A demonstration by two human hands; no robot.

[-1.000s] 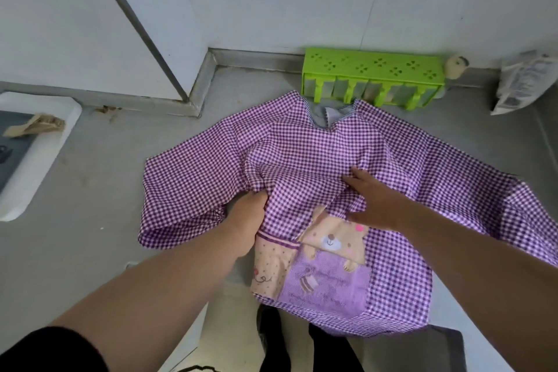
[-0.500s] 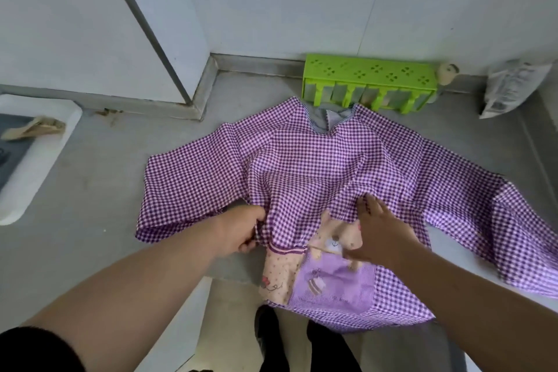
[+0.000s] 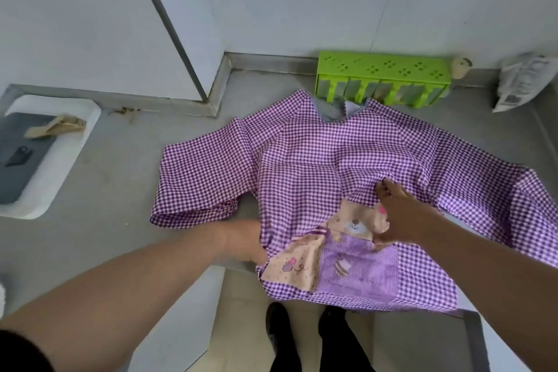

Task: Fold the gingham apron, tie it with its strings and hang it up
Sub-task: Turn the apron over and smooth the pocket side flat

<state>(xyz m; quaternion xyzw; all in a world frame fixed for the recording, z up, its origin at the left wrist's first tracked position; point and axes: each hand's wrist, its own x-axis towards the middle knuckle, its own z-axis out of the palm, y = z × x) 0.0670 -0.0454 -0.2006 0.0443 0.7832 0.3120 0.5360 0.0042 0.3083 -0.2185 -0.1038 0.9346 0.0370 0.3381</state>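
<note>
Now your gingham apron (image 3: pixel 332 160) lies spread on the grey surface (image 3: pixel 105 190) — left hand (image 3: pixel 244 238) pinching its side edge, fingers closed; right hand (image 3: pixel 401 214) flat, fingers spread, on the bear pocket (image 3: pixel 356 226).

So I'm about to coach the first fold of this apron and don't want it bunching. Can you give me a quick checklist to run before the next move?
1. Apron face up on the counter, bear patch showing: ok.
2. Body smooth: not ok, creases run across the chest.
3. Left sleeve flat: not ok, cuff end doubled over.
4. Hem fully supported: not ok, it overhangs the counter edge.
5. Left hand gripping the side edge; right hand flat on the fabric: ok.
6. Strings located: cannot tell, none visible.
</note>
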